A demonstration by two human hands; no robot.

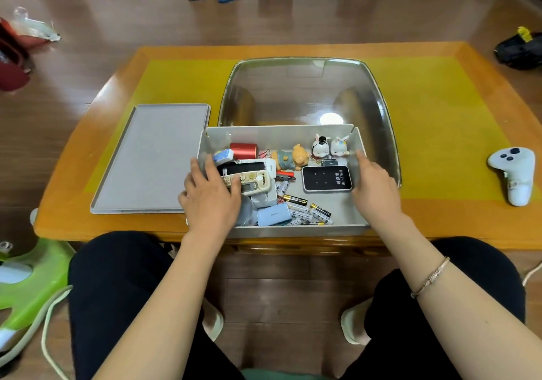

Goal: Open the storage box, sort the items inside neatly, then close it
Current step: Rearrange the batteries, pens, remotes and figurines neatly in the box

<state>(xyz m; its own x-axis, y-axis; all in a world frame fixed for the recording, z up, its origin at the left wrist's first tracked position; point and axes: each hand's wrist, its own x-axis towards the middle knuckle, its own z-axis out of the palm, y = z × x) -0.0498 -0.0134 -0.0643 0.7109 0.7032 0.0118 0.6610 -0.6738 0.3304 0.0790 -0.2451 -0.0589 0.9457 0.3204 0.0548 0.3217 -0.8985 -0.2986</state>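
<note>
The grey storage box (278, 133) stands open at the table's near edge, and its flat grey lid (152, 159) lies on the table to its left. Inside are remote controls (252, 178), a red tin (243, 150), a bear figurine (290, 158), two rabbit figurines (330, 146), a black card-like device (327, 178), a pale blue power bank (274, 213) and several loose batteries (308, 211). My left hand (209, 200) rests over the box's left wall, fingers on the remotes. My right hand (375, 187) grips the right wall beside the black device.
A clear glass panel (305, 92) is set in the table behind the box, on a yellow mat (440, 133). A white game controller (513, 174) lies at the right. A green stool (32, 277) stands on the floor at the left.
</note>
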